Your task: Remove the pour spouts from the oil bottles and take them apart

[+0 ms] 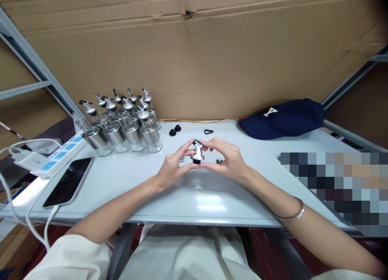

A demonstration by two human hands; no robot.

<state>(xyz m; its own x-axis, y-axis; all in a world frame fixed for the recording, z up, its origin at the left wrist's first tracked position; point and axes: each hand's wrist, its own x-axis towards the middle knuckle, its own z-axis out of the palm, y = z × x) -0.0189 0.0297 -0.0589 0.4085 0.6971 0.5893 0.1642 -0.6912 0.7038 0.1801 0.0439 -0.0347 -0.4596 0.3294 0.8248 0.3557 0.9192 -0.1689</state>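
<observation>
Between both hands, a silver pour spout (pixel 197 151) with a black ribbed stopper and a black lever at its top is held above the table. My left hand (pixel 176 162) grips it from the left, thumb at the stopper and fingertips at the upper part. From the right, my right hand (pixel 228 158) pinches it the same way, thumb low and fingers by the black lever. Small black pieces (pixel 219 161) lie beside the right hand. Behind the hands rest a black loop-shaped part (pixel 208 131) and two black rubber stoppers (pixel 172 132).
Several glass bottles with steel bands (pixel 113 134), topped with similar spouts, stand at the back left. A phone (pixel 69 181) and a power strip (pixel 60 155) with white cables occupy the left side. A navy cap (pixel 285 120) lies at the back right, before a cardboard wall (pixel 212 65).
</observation>
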